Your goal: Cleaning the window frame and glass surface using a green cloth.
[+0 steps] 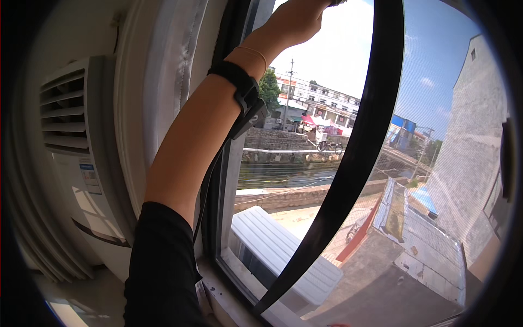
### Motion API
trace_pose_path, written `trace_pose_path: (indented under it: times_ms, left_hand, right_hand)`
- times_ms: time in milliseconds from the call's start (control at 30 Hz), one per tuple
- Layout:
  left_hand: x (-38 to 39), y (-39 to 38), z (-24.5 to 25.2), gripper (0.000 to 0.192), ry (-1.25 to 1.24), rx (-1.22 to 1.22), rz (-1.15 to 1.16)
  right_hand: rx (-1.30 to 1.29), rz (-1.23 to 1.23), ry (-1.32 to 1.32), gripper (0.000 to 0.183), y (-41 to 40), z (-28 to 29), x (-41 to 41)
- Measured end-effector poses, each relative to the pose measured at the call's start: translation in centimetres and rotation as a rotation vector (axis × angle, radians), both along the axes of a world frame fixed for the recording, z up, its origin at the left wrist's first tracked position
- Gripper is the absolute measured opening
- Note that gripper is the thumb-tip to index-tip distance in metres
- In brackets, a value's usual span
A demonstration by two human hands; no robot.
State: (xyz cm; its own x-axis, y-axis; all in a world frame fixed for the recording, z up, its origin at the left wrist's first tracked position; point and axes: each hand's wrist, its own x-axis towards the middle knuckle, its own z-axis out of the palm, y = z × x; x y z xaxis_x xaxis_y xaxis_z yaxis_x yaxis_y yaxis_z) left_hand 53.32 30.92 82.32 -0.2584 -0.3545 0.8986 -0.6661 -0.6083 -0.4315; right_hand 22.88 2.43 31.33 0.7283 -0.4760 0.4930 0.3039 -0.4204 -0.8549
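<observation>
My left hand (300, 20) reaches up to the top of the view, its fingers partly cut off by the picture's edge. A small dark object (338, 2) shows at the fingers; too little of it is visible to name it. Around the wrist sit a thin band (251, 51) and a black strap (237, 79) with a black device (250, 118), from which a cable runs down. Behind the hand is a window, with a black upright frame bar (367, 135) to its right. A fine mesh screen (425, 94) covers the part beyond that bar. My right hand is out of view.
A white floor-standing air conditioner (69, 175) and pale curtains (161, 73) stand at left. The window sill (220, 294) runs below the arm. Outside are a white ribbed cover (282, 245), a canal (282, 173), buildings (331, 98) and a grey wall (474, 135).
</observation>
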Motion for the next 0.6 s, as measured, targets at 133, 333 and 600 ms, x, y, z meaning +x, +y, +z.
trace_pose_path:
  times_ms: [133,333,600]
  left_hand:
    - [4.8,3.5,1.9,0.050,-0.104,-0.119,0.084]
    - [9.6,9.7,-0.5,0.043,0.150,-0.331,0.211]
    - [14.6,12.4,-1.3,0.025,-0.033,-0.468,0.228]
  right_hand:
    - [0.050,0.029,0.049,0.027,-2.3,-4.2,0.5]
    - [-0.007,-0.037,-0.016,0.027,0.4,0.1,0.3]
    - [0.147,0.023,0.168,0.032,-1.7,-2.0,-0.7]
